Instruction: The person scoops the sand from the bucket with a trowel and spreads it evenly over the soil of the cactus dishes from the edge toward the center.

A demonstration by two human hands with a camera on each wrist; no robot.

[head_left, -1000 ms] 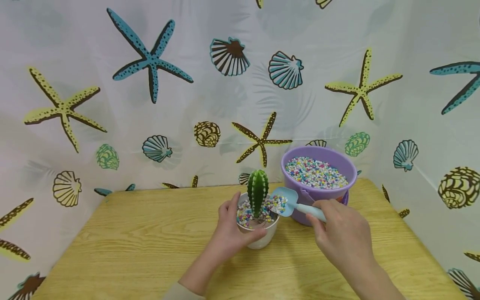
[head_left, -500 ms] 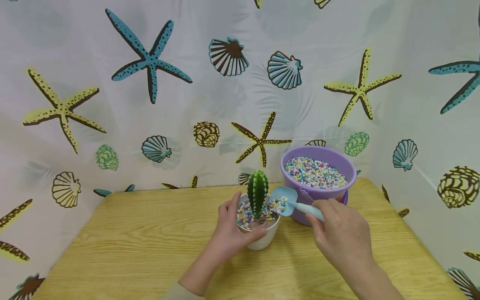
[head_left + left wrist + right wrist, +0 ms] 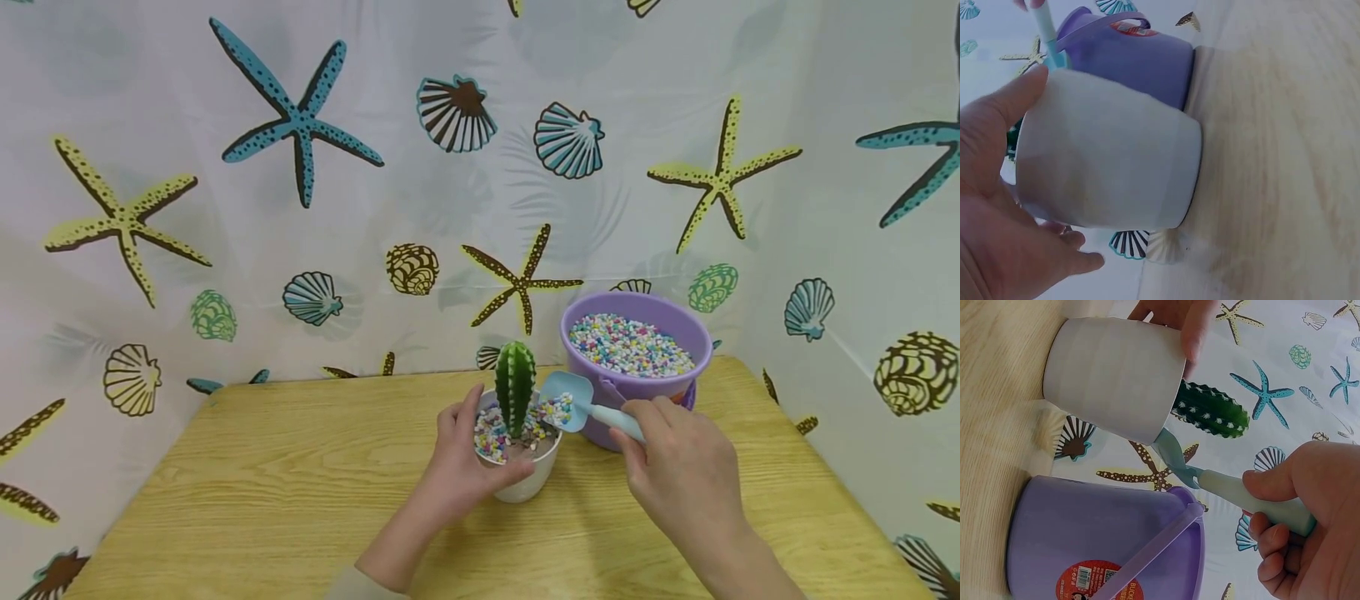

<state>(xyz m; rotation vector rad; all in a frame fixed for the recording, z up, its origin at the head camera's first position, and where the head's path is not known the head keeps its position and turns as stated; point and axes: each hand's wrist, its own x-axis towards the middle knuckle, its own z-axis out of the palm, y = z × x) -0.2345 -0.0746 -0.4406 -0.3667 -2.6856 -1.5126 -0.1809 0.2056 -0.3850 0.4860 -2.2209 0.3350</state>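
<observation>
At the lower right I see the right hand (image 3: 686, 467) gripping the handle of a light-blue scoop (image 3: 600, 412); its blade, carrying coloured pellets (image 3: 558, 408), lies at the right rim of a white pot (image 3: 522, 485). At lower centre, the left hand (image 3: 461, 462) holds the pot near its rim, thumb on the near side, fingers at the far left. The pot stands on the wooden tabletop (image 3: 300, 467), just right of the frame's centre, with an upright green cactus (image 3: 515, 387) and more pellets about the stem. I judge the pot stiff, smooth and fairly light, best held just below the rim, clear of the cactus. The scoop appears light and rigid, best gripped mid-handle and kept level, since loose pellets roll readily. Beyond, at right, stands a purple bucket (image 3: 637, 387) of similar pellets. Farthest is a backdrop (image 3: 450, 200) printed with starfish and shells.
</observation>
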